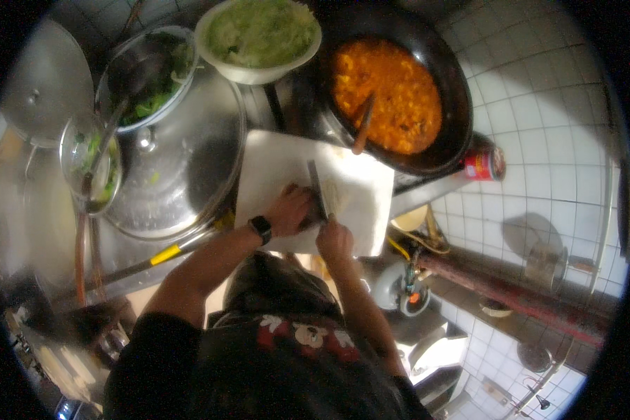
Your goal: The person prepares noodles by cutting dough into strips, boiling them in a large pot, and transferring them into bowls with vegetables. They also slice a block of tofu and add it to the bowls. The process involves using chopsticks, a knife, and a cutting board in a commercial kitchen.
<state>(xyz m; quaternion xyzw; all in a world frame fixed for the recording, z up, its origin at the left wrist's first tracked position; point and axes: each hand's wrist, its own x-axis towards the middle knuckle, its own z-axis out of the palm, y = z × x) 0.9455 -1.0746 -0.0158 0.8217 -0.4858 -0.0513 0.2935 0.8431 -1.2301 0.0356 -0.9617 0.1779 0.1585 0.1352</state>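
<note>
On a white cutting board [367,220], my right hand [335,240] grips the handle of a kitchen knife [316,184], whose blade points away from me. My left hand [292,210], with a dark watch [261,230] at the wrist, rests on the board just left of the blade. Its fingers press on something dark that is mostly hidden. Pale thin slices [337,194] lie on the board right of the knife. Beyond the board's right part stands a black wok [459,105] of orange-red stew [399,94], with a wooden-handled utensil [365,123] in it.
A large metal lid [205,157] lies left of the board, near a bowl of leafy greens [152,105] and a smaller bowl [110,184] with utensils. A white bowl of shredded green food [262,31] stands behind. A red can [484,164] is beside the wok. A gas cylinder [391,286] stands below.
</note>
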